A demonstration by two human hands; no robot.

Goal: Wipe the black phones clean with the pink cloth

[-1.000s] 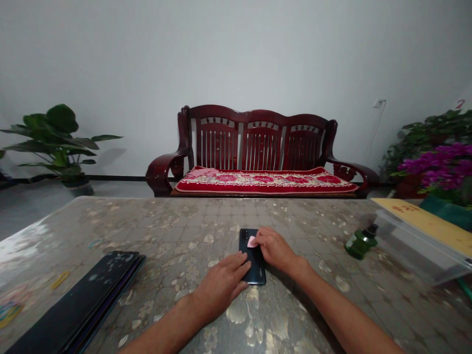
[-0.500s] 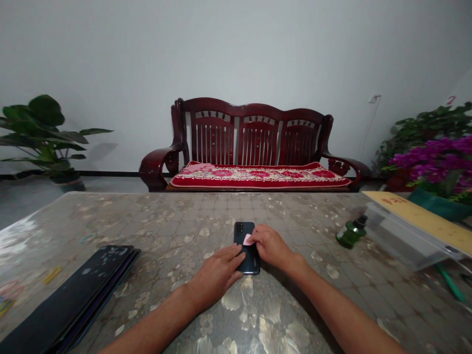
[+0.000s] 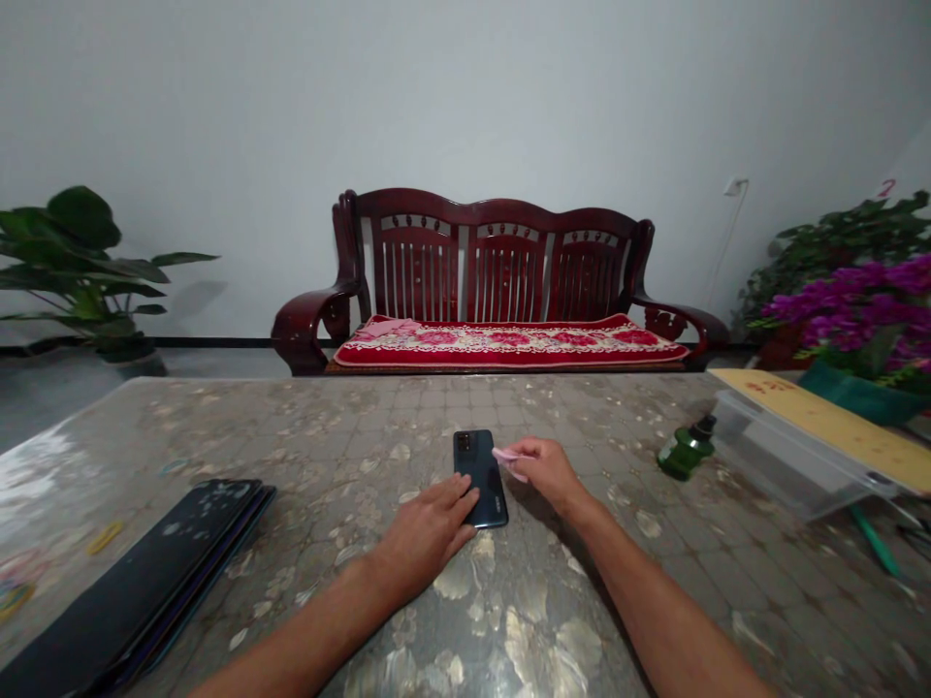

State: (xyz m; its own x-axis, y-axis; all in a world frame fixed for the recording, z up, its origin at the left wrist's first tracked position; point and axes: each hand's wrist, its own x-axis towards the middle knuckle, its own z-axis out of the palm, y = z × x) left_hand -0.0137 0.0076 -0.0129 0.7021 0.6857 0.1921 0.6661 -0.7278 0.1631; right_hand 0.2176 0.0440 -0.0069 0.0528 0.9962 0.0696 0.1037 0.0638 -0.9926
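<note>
A dark blue smartphone (image 3: 483, 475) lies on the table with its back and camera block facing up. My left hand (image 3: 429, 523) rests flat, its outstretched fingers lying over the phone's left edge and lower back. Just right of the phone, my right hand (image 3: 545, 470) pinches a small pink cloth (image 3: 505, 455). The cloth sticks out leftward from the fingertips, close to the phone's right edge; whether it touches the phone I cannot tell.
A black folded case (image 3: 138, 582) and a yellow band (image 3: 105, 538) lie to the left on the patterned table (image 3: 305, 417). To the right stand a green bottle (image 3: 685, 449) and a clear plastic box (image 3: 778, 465) under a tan board (image 3: 829, 427). Beyond is a wooden sofa (image 3: 501, 218).
My right hand has moved right, taking the pink cloth from the phone's back to beside its right edge. More of the back now shows. My left hand stays on the phone.
</note>
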